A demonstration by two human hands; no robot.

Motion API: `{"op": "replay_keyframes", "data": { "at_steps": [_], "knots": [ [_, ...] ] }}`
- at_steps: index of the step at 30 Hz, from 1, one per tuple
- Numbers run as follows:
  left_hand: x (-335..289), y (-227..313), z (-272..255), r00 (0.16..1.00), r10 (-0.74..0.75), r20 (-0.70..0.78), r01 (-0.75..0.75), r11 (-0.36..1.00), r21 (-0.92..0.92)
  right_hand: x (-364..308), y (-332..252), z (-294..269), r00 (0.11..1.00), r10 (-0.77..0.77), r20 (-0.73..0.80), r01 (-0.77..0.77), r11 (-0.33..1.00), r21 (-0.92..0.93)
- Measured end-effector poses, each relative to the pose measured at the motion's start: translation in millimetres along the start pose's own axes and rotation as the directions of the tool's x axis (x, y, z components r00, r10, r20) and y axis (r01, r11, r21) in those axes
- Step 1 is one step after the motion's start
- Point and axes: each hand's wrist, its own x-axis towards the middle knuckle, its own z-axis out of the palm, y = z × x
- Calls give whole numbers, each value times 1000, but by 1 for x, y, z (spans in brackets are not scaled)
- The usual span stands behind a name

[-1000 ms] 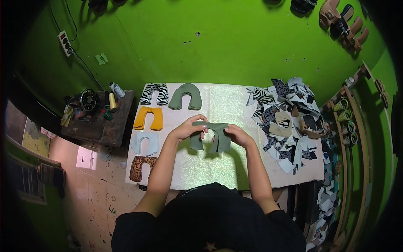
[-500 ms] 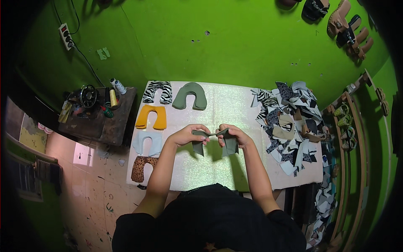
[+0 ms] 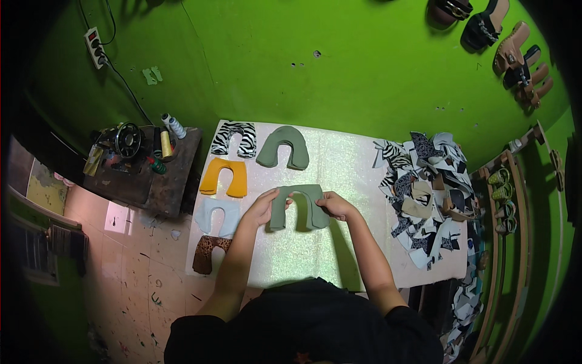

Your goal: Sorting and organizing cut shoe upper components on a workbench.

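Observation:
Both my hands hold a green U-shaped leather-like piece (image 3: 298, 191), its two legs pointing toward me. My left hand (image 3: 263, 206) grips its left side and my right hand (image 3: 334, 206) pinches its right side. The piece seems to be several layers thick. Beyond it lies a stack of matching green U-shaped pieces (image 3: 284, 141). Down the left of the table run zebra-print pieces (image 3: 233, 130), yellow pieces (image 3: 223, 165), pale blue-grey pieces (image 3: 217, 205) and leopard-print pieces (image 3: 204, 258), the last partly behind my left forearm.
A heap of leather scraps (image 3: 424, 200) covers the right side of the pale table (image 3: 357, 176). A sewing machine (image 3: 124, 142) with thread spools (image 3: 176, 126) stands at the left. Sandals (image 3: 482, 27) hang on the green wall, and a wooden rack (image 3: 515, 230) stands at right.
The green piece was edge-on with its legs hanging; now its broad face is turned up. My hands have moved slightly apart, and the head view has shifted a little.

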Motion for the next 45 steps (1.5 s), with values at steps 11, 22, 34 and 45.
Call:
{"op": "replay_keyframes", "data": {
  "at_steps": [11, 22, 34, 45],
  "knots": [
    [93, 49, -44, 900, 269, -342, -23, 815, 579, 131, -37, -37, 863, -314, -397, 376, 923, 87],
    [147, 65, -70, 695, 640, -326, 85, 378, 922, 184, -39, -29, 629, -450, -634, 333, 893, -303],
    [111, 56, -21, 747, 664, -24, 200, -190, 961, 150, -47, -9, 583, -632, -510, 185, 715, -675],
    [94, 33, -14, 813, 559, -163, 360, -262, 895, 114, -36, 4, 768, -526, -366, -8, 563, -826]
  ]
}}
